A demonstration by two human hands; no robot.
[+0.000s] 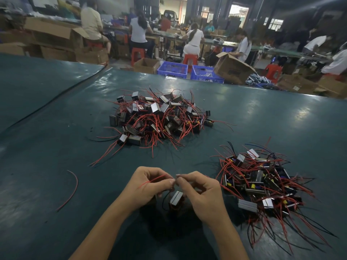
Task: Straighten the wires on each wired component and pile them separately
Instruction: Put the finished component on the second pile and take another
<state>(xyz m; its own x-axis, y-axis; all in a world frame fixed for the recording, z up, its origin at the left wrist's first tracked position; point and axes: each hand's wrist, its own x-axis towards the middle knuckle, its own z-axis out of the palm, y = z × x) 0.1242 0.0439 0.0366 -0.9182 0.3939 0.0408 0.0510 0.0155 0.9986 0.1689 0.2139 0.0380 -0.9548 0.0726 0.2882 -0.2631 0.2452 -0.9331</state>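
Note:
A small wired component [176,198] with a silver metal face hangs between my two hands above the dark green table [56,147]. My left hand [148,184] pinches its red wire [155,179] between thumb and forefinger. My right hand [199,192] pinches wire right beside the left fingertips, fingers curled. A black wire dangles under the component. A large tangled pile of components [159,117] with red wires lies at the table's middle. A second pile [262,182] lies to the right of my right hand.
A loose red wire [72,190] lies on the table to the left. Beyond the far table edge stand blue baskets [172,69], cardboard boxes [232,68] and red stools, with several people working at benches.

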